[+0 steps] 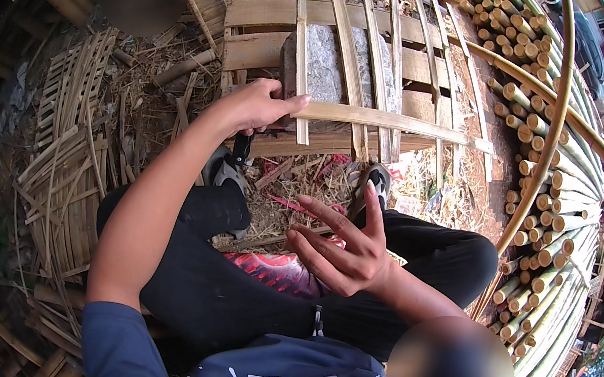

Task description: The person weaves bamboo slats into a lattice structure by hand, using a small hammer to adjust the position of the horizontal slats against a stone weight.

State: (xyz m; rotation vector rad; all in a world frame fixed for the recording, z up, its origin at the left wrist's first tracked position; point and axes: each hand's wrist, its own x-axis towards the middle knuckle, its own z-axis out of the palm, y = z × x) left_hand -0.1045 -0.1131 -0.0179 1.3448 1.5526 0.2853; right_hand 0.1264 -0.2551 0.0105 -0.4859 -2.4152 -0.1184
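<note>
My left hand [260,109] is closed at the left end of a flat bamboo strip [402,122], with the thumb pressed on top. That strip lies crosswise over several lengthwise bamboo strips [351,61], near their close ends. Below the curled fingers shows a small black piece [243,149]; what it is and whether the hand holds it I cannot make out. My right hand [343,251] hovers above my lap, fingers spread and nothing in them. Beneath the strips lies a grey stone slab [325,69] on a low stand of wooden boards [248,50].
Cut bamboo poles [548,175] are stacked on the right, behind a bent bamboo pole [559,93]. Woven bamboo panels [74,90] and loose strips lie at the left. Shavings [275,215] cover the ground between my feet.
</note>
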